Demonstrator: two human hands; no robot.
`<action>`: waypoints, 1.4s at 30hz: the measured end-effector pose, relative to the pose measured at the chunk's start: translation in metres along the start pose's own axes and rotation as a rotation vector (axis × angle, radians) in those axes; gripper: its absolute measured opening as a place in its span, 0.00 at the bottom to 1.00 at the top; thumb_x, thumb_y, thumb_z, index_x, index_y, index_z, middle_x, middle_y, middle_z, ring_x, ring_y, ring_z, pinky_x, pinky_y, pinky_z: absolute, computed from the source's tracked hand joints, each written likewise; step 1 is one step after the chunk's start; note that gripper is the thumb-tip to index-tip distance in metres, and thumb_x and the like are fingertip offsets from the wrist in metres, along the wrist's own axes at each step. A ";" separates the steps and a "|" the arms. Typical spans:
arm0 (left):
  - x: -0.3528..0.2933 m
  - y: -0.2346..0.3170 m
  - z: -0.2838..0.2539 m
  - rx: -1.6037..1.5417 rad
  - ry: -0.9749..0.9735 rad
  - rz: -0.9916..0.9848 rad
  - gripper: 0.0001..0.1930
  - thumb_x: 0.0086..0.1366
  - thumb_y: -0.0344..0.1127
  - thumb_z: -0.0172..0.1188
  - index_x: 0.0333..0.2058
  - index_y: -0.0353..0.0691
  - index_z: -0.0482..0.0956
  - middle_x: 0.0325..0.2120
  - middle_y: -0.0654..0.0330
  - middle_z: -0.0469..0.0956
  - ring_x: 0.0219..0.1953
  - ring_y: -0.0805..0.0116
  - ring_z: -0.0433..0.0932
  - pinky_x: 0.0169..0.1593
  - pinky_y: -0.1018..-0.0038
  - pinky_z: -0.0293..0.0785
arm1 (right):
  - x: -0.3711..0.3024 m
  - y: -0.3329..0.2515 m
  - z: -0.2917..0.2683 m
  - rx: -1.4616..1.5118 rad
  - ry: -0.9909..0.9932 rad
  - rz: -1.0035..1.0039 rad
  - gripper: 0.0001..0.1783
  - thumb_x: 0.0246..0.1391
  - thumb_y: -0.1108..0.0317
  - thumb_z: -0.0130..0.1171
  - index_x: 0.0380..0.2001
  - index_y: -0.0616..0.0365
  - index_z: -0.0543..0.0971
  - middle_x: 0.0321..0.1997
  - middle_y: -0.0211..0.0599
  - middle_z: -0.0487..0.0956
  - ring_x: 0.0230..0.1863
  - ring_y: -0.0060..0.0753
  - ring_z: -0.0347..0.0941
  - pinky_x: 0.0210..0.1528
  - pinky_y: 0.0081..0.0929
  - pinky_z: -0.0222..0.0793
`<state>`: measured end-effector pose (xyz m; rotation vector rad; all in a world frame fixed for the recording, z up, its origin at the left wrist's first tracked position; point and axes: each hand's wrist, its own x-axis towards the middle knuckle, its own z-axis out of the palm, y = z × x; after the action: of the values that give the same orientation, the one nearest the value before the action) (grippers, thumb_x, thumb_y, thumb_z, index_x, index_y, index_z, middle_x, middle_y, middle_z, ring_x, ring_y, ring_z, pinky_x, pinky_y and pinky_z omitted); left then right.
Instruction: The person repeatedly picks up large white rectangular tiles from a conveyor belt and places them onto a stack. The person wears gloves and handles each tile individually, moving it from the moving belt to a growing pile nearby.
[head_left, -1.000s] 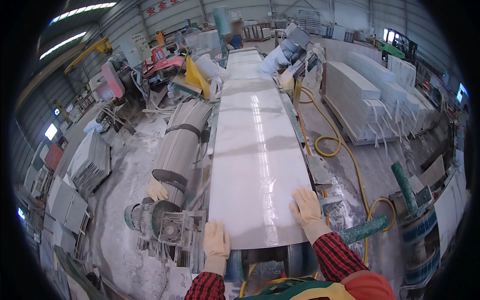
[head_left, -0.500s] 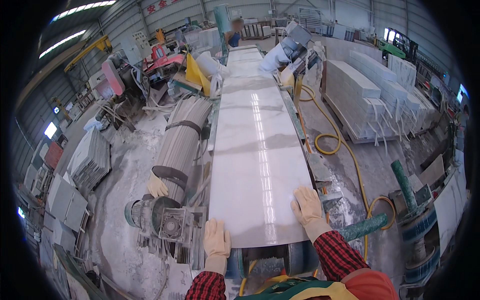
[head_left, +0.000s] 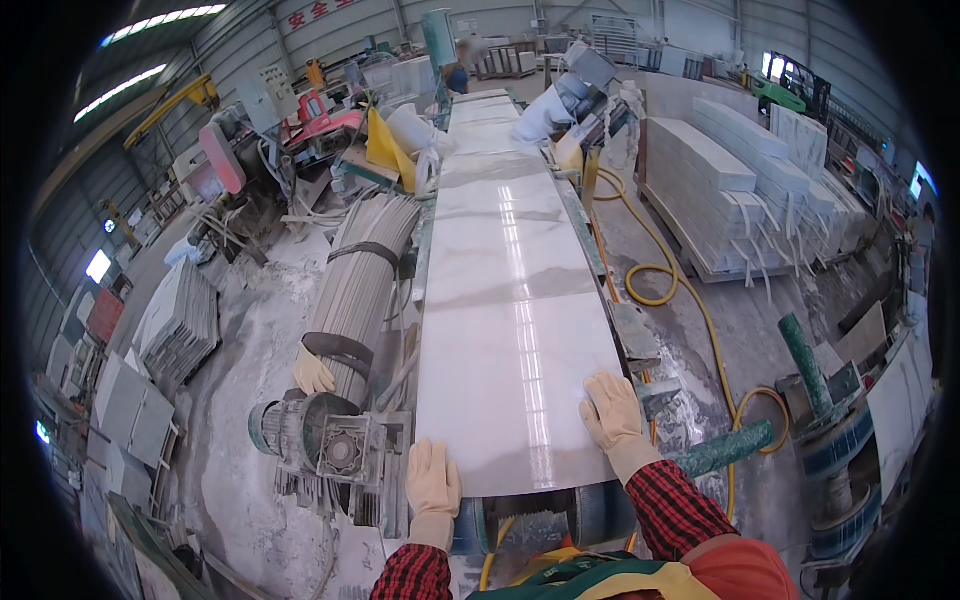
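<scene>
A polished white marble slab (head_left: pixel 480 390) with grey veining lies flat on the roller conveyor, its near edge just in front of me. My left hand (head_left: pixel 433 484), in a cream work glove, rests along the slab's near left corner with fingers stretched forward. Farther up on the opposite edge, my right hand (head_left: pixel 613 418) lies on the slab, gloved the same way, fingers extended and slightly apart. Neither hand is wrapped round anything. Under the slab's near end shows a dark blue roller (head_left: pixel 602 515). More marble pieces (head_left: pixel 500 232) continue in line toward the far end.
Left of the conveyor are a motor (head_left: pixel 300 425), a strapped bundle of strips (head_left: pixel 362 275) and a spare glove (head_left: pixel 313 370). On the right are a yellow hose (head_left: pixel 712 345), a green bar (head_left: pixel 730 450) and stacked stone blocks (head_left: pixel 705 200). A person (head_left: pixel 457 78) stands at the far end.
The view has shifted very slightly. Both hands keep their places on the slab's edges, and no clear movement of the slab shows.
</scene>
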<state>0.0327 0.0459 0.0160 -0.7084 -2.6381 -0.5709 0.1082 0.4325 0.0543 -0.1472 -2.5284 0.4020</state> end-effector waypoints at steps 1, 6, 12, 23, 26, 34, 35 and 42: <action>-0.001 0.000 0.000 -0.001 0.001 0.002 0.25 0.70 0.40 0.64 0.63 0.37 0.78 0.66 0.37 0.75 0.69 0.29 0.70 0.75 0.44 0.66 | -0.001 0.000 0.000 -0.002 0.003 -0.001 0.20 0.60 0.56 0.58 0.51 0.54 0.78 0.50 0.45 0.75 0.56 0.52 0.71 0.61 0.51 0.64; -0.001 0.004 -0.006 0.005 -0.016 -0.007 0.24 0.70 0.39 0.63 0.63 0.39 0.78 0.66 0.39 0.75 0.68 0.30 0.70 0.73 0.43 0.66 | -0.001 -0.004 -0.005 0.016 -0.013 0.004 0.19 0.60 0.56 0.58 0.50 0.54 0.78 0.49 0.45 0.75 0.55 0.52 0.71 0.60 0.51 0.64; -0.002 0.009 -0.014 0.088 -0.015 -0.005 0.23 0.68 0.39 0.63 0.61 0.40 0.80 0.64 0.41 0.77 0.68 0.36 0.71 0.70 0.44 0.67 | -0.004 -0.006 -0.007 0.019 -0.039 0.021 0.20 0.60 0.56 0.58 0.51 0.54 0.78 0.50 0.45 0.75 0.55 0.53 0.71 0.60 0.51 0.64; -0.010 0.007 -0.012 0.047 0.079 0.051 0.21 0.68 0.38 0.63 0.58 0.38 0.81 0.59 0.41 0.79 0.62 0.35 0.75 0.67 0.44 0.69 | -0.011 -0.007 -0.008 0.005 -0.051 0.026 0.20 0.61 0.55 0.57 0.51 0.54 0.78 0.52 0.45 0.77 0.58 0.53 0.72 0.63 0.53 0.63; -0.011 0.008 -0.013 0.051 0.094 0.059 0.20 0.68 0.38 0.63 0.56 0.38 0.81 0.58 0.42 0.79 0.62 0.35 0.75 0.66 0.44 0.70 | -0.013 -0.008 -0.007 0.006 -0.008 0.005 0.20 0.61 0.56 0.58 0.51 0.54 0.78 0.52 0.45 0.77 0.57 0.53 0.72 0.63 0.53 0.64; -0.014 0.011 -0.016 0.028 0.098 0.068 0.18 0.69 0.38 0.61 0.55 0.38 0.81 0.58 0.42 0.79 0.61 0.36 0.75 0.66 0.45 0.70 | -0.019 -0.005 -0.004 -0.023 0.016 -0.008 0.20 0.59 0.56 0.59 0.51 0.54 0.78 0.52 0.45 0.77 0.57 0.53 0.72 0.62 0.52 0.64; -0.015 0.010 -0.016 0.031 0.101 0.070 0.18 0.69 0.37 0.61 0.55 0.38 0.81 0.58 0.42 0.79 0.61 0.36 0.75 0.65 0.45 0.70 | -0.019 -0.008 -0.006 -0.017 0.005 -0.003 0.20 0.59 0.57 0.59 0.51 0.54 0.78 0.51 0.45 0.77 0.57 0.53 0.72 0.62 0.52 0.64; -0.018 0.012 -0.019 0.013 0.094 0.063 0.17 0.68 0.36 0.61 0.54 0.38 0.81 0.58 0.42 0.79 0.61 0.36 0.75 0.66 0.45 0.70 | -0.022 -0.010 -0.008 -0.028 0.027 -0.029 0.19 0.59 0.57 0.59 0.50 0.55 0.78 0.49 0.45 0.76 0.55 0.54 0.72 0.59 0.53 0.64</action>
<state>0.0583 0.0397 0.0286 -0.7390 -2.5216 -0.5549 0.1302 0.4212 0.0521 -0.1259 -2.5072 0.3509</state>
